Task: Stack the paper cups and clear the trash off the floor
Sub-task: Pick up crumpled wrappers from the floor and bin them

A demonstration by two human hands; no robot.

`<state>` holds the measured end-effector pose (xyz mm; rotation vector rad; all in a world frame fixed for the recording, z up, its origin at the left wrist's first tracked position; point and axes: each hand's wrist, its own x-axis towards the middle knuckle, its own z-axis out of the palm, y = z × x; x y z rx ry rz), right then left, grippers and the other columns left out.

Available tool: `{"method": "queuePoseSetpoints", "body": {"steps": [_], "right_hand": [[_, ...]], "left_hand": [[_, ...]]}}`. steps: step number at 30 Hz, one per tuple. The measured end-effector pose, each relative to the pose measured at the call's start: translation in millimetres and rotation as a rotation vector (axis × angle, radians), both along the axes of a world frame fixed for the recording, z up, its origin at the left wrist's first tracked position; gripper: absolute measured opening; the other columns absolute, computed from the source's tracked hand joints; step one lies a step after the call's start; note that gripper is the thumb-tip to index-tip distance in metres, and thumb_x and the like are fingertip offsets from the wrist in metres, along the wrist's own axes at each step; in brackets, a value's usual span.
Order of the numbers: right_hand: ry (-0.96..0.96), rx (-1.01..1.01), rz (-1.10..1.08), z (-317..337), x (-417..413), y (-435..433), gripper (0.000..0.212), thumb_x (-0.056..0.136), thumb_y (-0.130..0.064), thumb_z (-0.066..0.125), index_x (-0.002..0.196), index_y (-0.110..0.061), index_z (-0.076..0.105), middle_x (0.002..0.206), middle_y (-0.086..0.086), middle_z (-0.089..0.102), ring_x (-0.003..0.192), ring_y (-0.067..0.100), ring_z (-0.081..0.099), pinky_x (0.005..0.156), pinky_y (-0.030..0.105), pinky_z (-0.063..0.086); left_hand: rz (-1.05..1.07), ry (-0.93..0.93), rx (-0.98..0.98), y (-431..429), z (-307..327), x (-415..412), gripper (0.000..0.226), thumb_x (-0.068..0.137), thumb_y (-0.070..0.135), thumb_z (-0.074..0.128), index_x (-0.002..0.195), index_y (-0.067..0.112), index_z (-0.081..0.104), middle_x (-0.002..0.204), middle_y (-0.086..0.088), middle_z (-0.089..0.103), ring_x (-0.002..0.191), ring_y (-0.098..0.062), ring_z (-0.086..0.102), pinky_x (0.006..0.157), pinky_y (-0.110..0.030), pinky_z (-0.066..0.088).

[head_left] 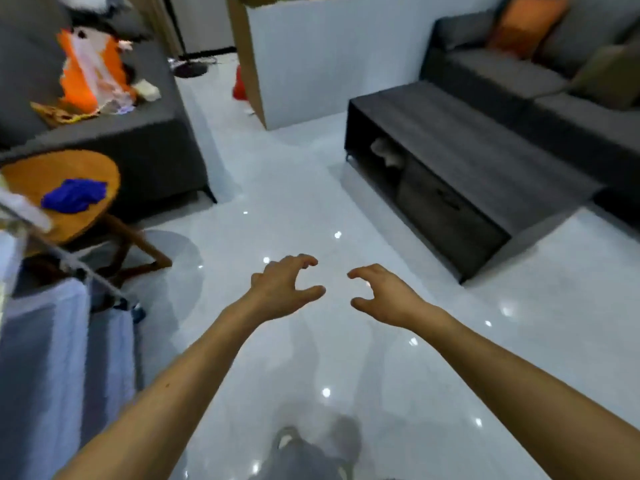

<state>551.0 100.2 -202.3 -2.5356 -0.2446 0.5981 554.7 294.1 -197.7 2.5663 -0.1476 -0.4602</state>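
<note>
- Hands: left hand (284, 289) and right hand (381, 297) are held out over the floor (311, 188), near each other but not touching. Fingers half-curled, thumbs apart, nothing held.
- Cups: none in view.
- Likely trash: a red thing (239, 85) far ahead on the floor beside the box (249, 64), with a small scrap (250, 112) near it. Both are too blurred to identify.
- Step, as judged: searching, with nothing gathered.
- Method: walk the lane between sofa (145, 143) and table (467, 147), and check the table's shelf. Crouch close before reaching, pinch up the scrap, and keep one hand free for cups.
</note>
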Motion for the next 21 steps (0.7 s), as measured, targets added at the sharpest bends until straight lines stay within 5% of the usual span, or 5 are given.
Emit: {"method": "queuePoseSetpoints", "body": {"steps": [12,21], "right_hand": [[-0.002,0.017,-0.749,-6,77,-230,0.053,0.088,-0.028,0.057,0.137,-0.022,0.038,0.145,0.005,0.034,0.128,0.023,0.041,0.104,0.028,0.034],[0.062,-0.091,-0.91,-31,108,-399,0.057,0.088,-0.03,0.057,0.14,-0.022,0.033,0.145,0.004,0.032,0.125,0.027,0.04,0.099,0.036,0.041]], "left_hand": [[-0.723,-0.012,0.076,-263,7,199,0.058,0.086,0.044,0.056,0.137,0.028,0.033,0.148,0.002,0.033,0.135,-0.023,0.029,0.11,-0.045,0.028],[-0.974,-0.038,0.19,-470,-13,263,0.061,0.086,0.044,0.055,0.14,0.029,0.029,0.148,0.003,0.031,0.134,-0.025,0.029,0.108,-0.047,0.027]]}}
